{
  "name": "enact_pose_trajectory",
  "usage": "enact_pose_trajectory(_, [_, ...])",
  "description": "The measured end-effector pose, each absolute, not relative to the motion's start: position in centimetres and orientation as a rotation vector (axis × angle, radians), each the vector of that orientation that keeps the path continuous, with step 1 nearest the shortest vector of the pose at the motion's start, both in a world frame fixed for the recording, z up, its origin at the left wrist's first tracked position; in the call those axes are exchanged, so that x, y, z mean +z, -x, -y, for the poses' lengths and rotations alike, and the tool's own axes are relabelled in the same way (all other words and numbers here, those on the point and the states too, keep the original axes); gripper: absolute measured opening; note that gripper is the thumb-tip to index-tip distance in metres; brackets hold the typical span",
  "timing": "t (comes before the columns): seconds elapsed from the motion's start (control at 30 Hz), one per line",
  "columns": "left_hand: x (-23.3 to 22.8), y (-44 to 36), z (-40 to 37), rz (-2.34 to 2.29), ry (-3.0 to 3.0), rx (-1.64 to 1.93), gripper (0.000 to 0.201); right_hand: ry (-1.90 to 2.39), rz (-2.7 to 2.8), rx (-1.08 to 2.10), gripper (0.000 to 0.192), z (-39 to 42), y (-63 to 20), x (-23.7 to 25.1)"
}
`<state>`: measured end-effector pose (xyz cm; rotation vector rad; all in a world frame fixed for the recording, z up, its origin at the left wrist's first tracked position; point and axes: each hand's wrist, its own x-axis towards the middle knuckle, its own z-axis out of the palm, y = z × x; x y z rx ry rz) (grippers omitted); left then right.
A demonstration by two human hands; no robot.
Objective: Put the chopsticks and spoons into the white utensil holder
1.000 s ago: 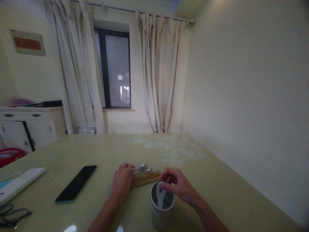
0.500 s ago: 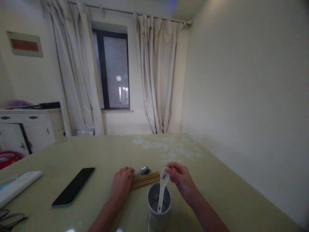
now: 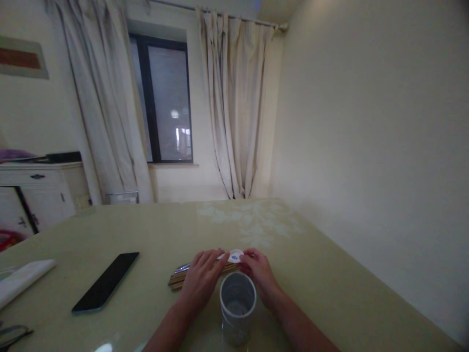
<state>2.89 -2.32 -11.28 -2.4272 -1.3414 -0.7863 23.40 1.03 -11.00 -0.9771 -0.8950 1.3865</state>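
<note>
My right hand [image 3: 258, 271] pinches a white ceramic spoon with a blue mark [image 3: 235, 255] and holds it low over the table, just beyond a grey cylindrical cup [image 3: 237, 305]. The cup stands upright between my forearms, and nothing sticks out of it. My left hand [image 3: 201, 278] lies flat, fingers spread, over a bundle of wooden chopsticks [image 3: 176, 281]. Its fingertips reach the spoon's near end. Metal spoon handles [image 3: 182, 268] poke out to the left of that hand. Their bowls are hidden.
A black phone [image 3: 104, 282] lies on the yellow-green table [image 3: 330, 283] to the left, a white flat object [image 3: 22, 278] further left, glasses [image 3: 10, 335] at the corner. A white cabinet [image 3: 36, 190] stands back left. A wall runs along the table's right side.
My right hand lifted the white spoon out of the cup and brought it down beyond the cup by the chopsticks. My left hand slid right over the bundle. The view shifted left.
</note>
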Motion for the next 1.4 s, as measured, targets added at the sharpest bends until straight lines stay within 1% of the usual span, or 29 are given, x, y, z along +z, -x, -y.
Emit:
enact_pose_trajectory(0.17, [-11.0, -2.6, 2.1, 1.31, 2.506, -0.665, 0.03, 0.922, 0.997, 1.435, 0.037, -0.3, -22.6, -10.6])
enact_pose_trajectory(0.27, [-10.6, -2.6, 2.2, 1.307, 2.474, -0.63, 0.03, 0.916, 1.04, 1.438, 0.041, -0.4, -22.7, -10.5])
enact_pose_trajectory(0.37, [-10.2, -2.7, 2.3, 1.291, 2.502, -0.575, 0.035, 0.906, 1.022, 1.464, 0.044, -0.5, -22.7, -10.5])
enact_pose_trajectory(0.47, [-10.0, -2.3, 2.0, 1.287, 2.531, -0.552, 0.034, 0.906, 1.018, 1.475, 0.048, -0.4, -22.7, -10.5])
enact_pose_trajectory(0.53, [-9.8, -1.6, 1.7, 1.352, 2.492, -0.579, 0.033, 0.901, 1.011, 1.482, 0.055, -0.4, -22.7, -10.4])
enact_pose_trajectory(0.63, [-9.6, 0.1, 0.9, 1.64, 2.327, -0.64, 0.035, 0.912, 0.992, 1.488, 0.064, -0.4, -22.8, -10.4])
enact_pose_trajectory(0.73, [-9.6, 1.9, 0.2, 1.968, 2.183, -0.651, 0.034, 0.932, 0.996, 1.487, 0.062, -0.6, -23.0, -10.4])
enact_pose_trajectory(0.83, [-10.0, 2.9, -0.4, 2.117, 2.138, -0.652, 0.035, 0.942, 1.017, 1.484, 0.059, -0.7, -23.1, -10.7])
enact_pose_trajectory(1.1, [-10.8, 2.7, -1.0, 2.18, 2.222, -0.643, 0.037, 0.956, 1.067, 1.47, 0.055, -0.6, -22.9, -11.1])
enact_pose_trajectory(1.3, [-10.7, 2.2, -1.2, 2.188, 2.32, -0.702, 0.04, 0.956, 1.118, 1.455, 0.061, -0.8, -22.5, -11.1])
enact_pose_trajectory(1.4, [-10.6, 1.9, -1.1, 2.172, 2.355, -0.764, 0.04, 0.942, 1.131, 1.46, 0.06, -0.8, -22.4, -11.2])
